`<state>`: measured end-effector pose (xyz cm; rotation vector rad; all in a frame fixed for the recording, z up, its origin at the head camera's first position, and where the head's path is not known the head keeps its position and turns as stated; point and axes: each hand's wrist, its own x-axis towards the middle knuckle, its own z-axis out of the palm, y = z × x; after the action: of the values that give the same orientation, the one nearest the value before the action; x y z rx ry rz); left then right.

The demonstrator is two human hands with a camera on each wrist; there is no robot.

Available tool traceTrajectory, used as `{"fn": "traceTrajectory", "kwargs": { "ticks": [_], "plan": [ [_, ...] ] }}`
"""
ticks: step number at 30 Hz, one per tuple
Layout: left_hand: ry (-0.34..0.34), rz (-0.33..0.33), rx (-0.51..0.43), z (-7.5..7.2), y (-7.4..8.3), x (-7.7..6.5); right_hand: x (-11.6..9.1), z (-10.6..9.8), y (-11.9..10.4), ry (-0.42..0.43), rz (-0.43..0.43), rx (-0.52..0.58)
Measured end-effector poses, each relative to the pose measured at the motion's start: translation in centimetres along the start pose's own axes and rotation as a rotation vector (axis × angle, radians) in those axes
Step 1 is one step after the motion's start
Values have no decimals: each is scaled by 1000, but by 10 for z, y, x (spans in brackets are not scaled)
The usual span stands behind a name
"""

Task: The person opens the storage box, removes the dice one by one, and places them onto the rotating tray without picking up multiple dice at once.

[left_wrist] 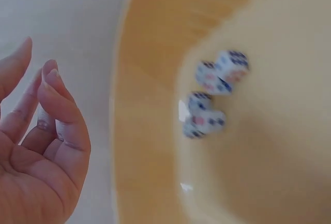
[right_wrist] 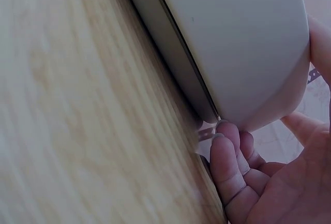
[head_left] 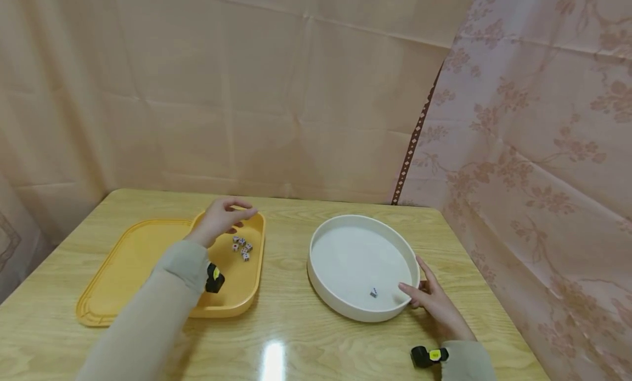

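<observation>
1. Left hand (head_left: 220, 222): above the far part of the yellow tub (head_left: 232, 293); fingers loosely bent, thumb apart from them in the left wrist view, nothing seen in the grasp.
2. Right hand (head_left: 438, 303): grips the white round tray (head_left: 362, 260) at its near right side, thumb over the rim, other fingers against the outer wall. The right wrist view shows fingertips at the wall's lower edge.
3. Dice (head_left: 242, 242): a loose cluster on the floor of the yellow tub, below the left hand, some touching. Markings are dark blue and reddish pips; blurred in the left wrist view, so values not recorded.
4. Small die (head_left: 373, 293): inside the white round tray, toward its near edge, left of the right thumb; dark spots visible, count unclear.
5. Yellow flat tray (head_left: 143, 260): left of the tub; the left forearm crosses part of it.
6. Labels: black wrist units on left (head_left: 214, 282) and right (head_left: 421, 357) each carry a yellow patch with dark marks, too small to read.
7. Surroundings: wood-grain table (head_left: 291, 293); beige curtain (head_left: 222, 96) behind, floral curtain (head_left: 533, 123) at right.
</observation>
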<state>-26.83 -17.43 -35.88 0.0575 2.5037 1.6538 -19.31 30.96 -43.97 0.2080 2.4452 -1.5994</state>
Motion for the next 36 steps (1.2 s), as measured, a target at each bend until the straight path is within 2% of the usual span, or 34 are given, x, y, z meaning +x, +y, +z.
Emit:
{"fn": "traceTrajectory", "kwargs": {
  "ticks": [13,20,26,29,36],
  "plan": [
    [64,-89,-50,-6,-32,2,1,-1,0,8,6,13],
    [87,-134,-79,-4,-38,3,0,-1,-1,3,5,25],
    [46,-152,-107,2,-40,5,-1,-1,-1,-4,-12,9],
    [25,-155,-90,4,-43,8,-1,-1,-1,-4,-15,20],
    [29,-166,-100,8,-59,14,0,0,-1,4,-3,44]
  ]
}}
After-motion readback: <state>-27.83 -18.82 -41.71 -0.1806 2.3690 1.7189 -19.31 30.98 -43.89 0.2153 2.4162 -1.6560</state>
